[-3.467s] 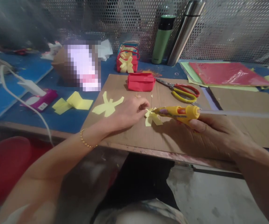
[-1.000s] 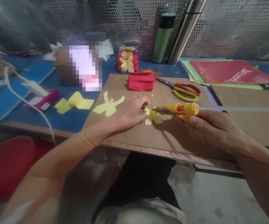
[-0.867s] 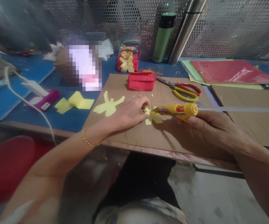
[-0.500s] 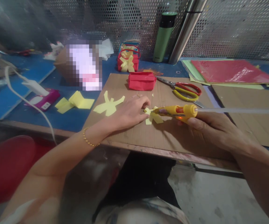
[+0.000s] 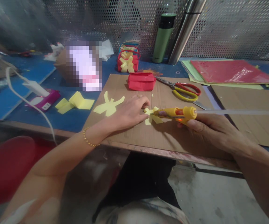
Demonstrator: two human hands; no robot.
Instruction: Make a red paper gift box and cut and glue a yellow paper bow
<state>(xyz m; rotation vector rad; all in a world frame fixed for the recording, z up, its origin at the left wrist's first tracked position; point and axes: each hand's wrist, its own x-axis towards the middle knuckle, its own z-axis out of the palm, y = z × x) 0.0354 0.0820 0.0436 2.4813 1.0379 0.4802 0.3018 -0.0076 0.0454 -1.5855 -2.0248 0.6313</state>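
My right hand point(image 5: 209, 127) is wrapped round a yellow hot glue gun point(image 5: 178, 112), a long clear glue stick point(image 5: 237, 112) jutting from its back. The gun's nozzle meets the middle of a small yellow paper bow point(image 5: 158, 119) lying on the cardboard. With bent fingers, my left hand point(image 5: 132, 110) pinches the bow's left side; the fingertips partly cover it. Left of that hand lies a flat yellow paper cutout point(image 5: 110, 105) in a bow shape. Just behind both hands sits a folded red paper box point(image 5: 142, 81).
Open-handled scissors point(image 5: 185, 91) lie on the cardboard sheet point(image 5: 129, 137). Behind stand a small red paper bag with a yellow bow point(image 5: 127, 63) and a green flask point(image 5: 163, 39). Folded yellow paper point(image 5: 78, 101), a purple power strip point(image 5: 43, 99) and its cable lie left; coloured sheets point(image 5: 230, 71) lie right.
The glue gun's nozzle has shifted very slightly left and down over the bow. My left hand stays in place.
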